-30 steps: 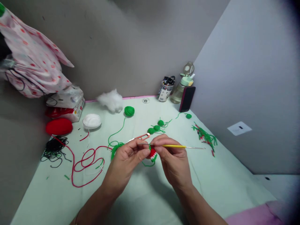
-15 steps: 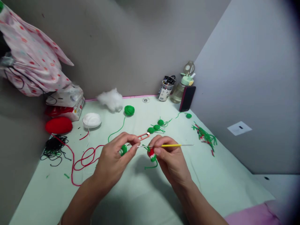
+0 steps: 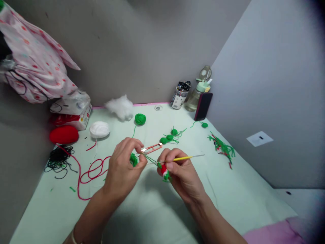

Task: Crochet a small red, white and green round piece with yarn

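Note:
In the head view my right hand (image 3: 184, 171) is closed around a crochet hook (image 3: 183, 158) with a yellow grip. It also pinches a small crocheted piece (image 3: 165, 171) in red, white and green. The hook's thin metal end points left, with green yarn at the piece's top edge. My left hand (image 3: 127, 164) is closed, its thumb and fingers pinching green yarn (image 3: 150, 158) stretched to the piece. Just behind the left fingertips lies an orange-framed snipper or cutter (image 3: 153, 148). A green yarn bundle (image 3: 133, 159) is partly hidden by the left hand.
Red yarn (image 3: 64, 135), white yarn (image 3: 100, 129), a green ball (image 3: 140, 119) and white stuffing (image 3: 120, 107) lie behind. Small green crocheted balls (image 3: 169, 137) sit mid-table. Yarn scraps (image 3: 222, 146), a phone (image 3: 203, 106), a bottle (image 3: 194, 99) and a pen cup (image 3: 179, 99) stand right.
My left hand has moved slightly left and up, drawing green yarn taut from the piece. The hook has shifted a little left in my right hand, and the piece's dangling green tail has swung.

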Tool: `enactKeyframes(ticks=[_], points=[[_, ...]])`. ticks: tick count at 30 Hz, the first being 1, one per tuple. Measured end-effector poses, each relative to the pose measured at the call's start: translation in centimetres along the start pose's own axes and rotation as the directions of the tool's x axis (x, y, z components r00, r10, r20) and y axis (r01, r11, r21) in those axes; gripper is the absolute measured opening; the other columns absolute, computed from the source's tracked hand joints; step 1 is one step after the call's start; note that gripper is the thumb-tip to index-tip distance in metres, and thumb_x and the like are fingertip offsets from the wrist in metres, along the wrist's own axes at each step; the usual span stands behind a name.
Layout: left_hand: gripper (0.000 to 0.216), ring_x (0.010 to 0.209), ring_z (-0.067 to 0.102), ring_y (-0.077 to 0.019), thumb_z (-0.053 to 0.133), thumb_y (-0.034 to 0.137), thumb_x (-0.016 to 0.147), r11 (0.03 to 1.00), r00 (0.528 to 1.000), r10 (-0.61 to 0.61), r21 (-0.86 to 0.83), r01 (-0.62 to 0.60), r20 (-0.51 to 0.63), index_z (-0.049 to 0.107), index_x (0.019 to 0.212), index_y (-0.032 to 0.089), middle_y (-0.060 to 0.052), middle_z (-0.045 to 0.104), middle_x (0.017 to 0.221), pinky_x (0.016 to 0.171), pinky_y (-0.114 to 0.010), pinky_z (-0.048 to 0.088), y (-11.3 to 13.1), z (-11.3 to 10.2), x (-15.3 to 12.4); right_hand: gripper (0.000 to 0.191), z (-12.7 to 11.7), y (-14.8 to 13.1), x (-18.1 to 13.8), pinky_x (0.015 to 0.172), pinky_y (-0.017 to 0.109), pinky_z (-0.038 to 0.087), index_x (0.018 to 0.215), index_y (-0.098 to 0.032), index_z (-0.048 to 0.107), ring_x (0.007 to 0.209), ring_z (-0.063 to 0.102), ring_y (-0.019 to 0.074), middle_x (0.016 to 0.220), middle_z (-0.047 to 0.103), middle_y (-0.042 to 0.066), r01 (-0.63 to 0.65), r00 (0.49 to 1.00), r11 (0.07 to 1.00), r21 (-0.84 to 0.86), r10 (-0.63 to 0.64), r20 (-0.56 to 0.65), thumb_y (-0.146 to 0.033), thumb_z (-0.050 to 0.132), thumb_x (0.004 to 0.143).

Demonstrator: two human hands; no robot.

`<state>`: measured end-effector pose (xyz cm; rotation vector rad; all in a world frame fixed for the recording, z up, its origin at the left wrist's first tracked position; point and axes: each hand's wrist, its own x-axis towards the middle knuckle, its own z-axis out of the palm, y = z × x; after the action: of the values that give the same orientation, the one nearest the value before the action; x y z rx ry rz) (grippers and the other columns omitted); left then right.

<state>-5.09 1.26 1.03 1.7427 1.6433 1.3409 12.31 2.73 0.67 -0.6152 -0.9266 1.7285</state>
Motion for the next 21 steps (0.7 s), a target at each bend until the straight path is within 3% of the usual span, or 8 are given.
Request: enactKeyframes(ticks=[4,7,9,10,13,16,21], points=[[0.009,0.106,0.063,-0.0297,0.058,0.019,0.087,0.978,0.999,-0.039,0.204,0.042,-0.02,0.055,0.087,0.027,-0.005,0.069,0.105,0.092,-0.042,0.044,-3.5,-2.3,1.3,0.029,0.0,-0.4,0.0,0.052,0.024,0.045,0.069,-0.024,0.069,0.056,0.05,0.0106,0.067,0.063,-0.004,0.031,0.999,0.999,0.031,-0.032,0.02,-0.036,0.095,0.072],[0.009,0.11,0.06,-0.0325,0.066,0.03,0.089,0.964,0.997,-0.075,0.255,0.077,-0.02,0.064,0.097,0.027,-0.006,0.069,0.109,0.098,-0.046,0.043,-4.5,-4.0,1.8,0.021,-0.1,-0.6,0.0,0.056,0.025,0.049,0.072,-0.025,0.075,0.061,0.054,0.0116,0.071,0.067,-0.002,0.126,0.989,0.988,-0.088,-0.132,-0.07,-0.033,0.094,0.074],[0.011,0.104,0.062,-0.0289,0.07,0.034,0.09,0.98,0.988,-0.146,0.124,0.152,-0.057,0.067,0.098,0.027,-0.005,0.069,0.108,0.094,-0.042,0.044,-3.3,-4.2,1.4,0.012,-0.1,-0.5,-0.1,0.06,0.026,0.052,0.078,-0.026,0.08,0.068,0.06,0.0134,0.078,0.072,0.0,0.173,0.97,0.961,-0.216,-0.204,-0.134,-0.03,0.091,0.078],[0.01,0.099,0.063,-0.0259,0.071,0.036,0.092,0.979,0.978,-0.206,-0.001,0.206,-0.023,0.067,0.097,0.027,-0.003,0.069,0.103,0.091,-0.039,0.046,-2.3,-4.0,1.1,0.008,-0.1,-0.3,-0.2,0.061,0.027,0.053,0.081,-0.027,0.082,0.071,0.063,0.0143,0.081,0.074,0.0,0.189,0.961,0.945,-0.267,-0.234,-0.149,-0.029,0.09,0.08],[0.015,0.087,0.066,-0.0212,0.08,0.035,0.086,0.88,0.951,-0.226,-0.374,0.292,0.211,0.067,0.087,0.027,0.0,0.069,0.09,0.077,-0.032,0.051,1.0,-2.3,-0.3,0.004,0.1,0.1,-0.3,0.061,0.027,0.054,0.086,-0.028,0.085,0.075,0.066,0.0156,0.086,0.076,0.002,0.231,0.942,0.906,-0.355,-0.3,-0.151,-0.025,0.086,0.084],[0.017,0.085,0.07,-0.0205,0.084,0.027,0.08,0.851,0.949,-0.2,-0.436,0.292,0.244,0.067,0.083,0.026,0.0,0.07,0.087,0.08,-0.032,0.054,3.0,-0.5,-1.2,0.006,0.1,0.2,-0.3,0.06,0.026,0.055,0.087,-0.029,0.085,0.076,0.067,0.0156,0.086,0.076,0.002,0.252,0.935,0.894,-0.37,-0.324,-0.146,-0.023,0.084,0.085],[0.009,0.073,0.069,-0.0159,0.075,0.022,0.084,0.841,0.943,-0.252,-0.434,0.324,0.216,0.067,0.086,0.025,0.001,0.071,0.084,0.071,-0.028,0.057,3.3,0.4,-1.1,0.004,-0.2,-0.3,-0.4,0.066,0.028,0.057,0.09,-0.028,0.085,0.082,0.067,0.017,0.092,0.075,0.003,0.244,0.953,0.855,-0.458,-0.298,-0.049,-0.026,0.083,0.088]])
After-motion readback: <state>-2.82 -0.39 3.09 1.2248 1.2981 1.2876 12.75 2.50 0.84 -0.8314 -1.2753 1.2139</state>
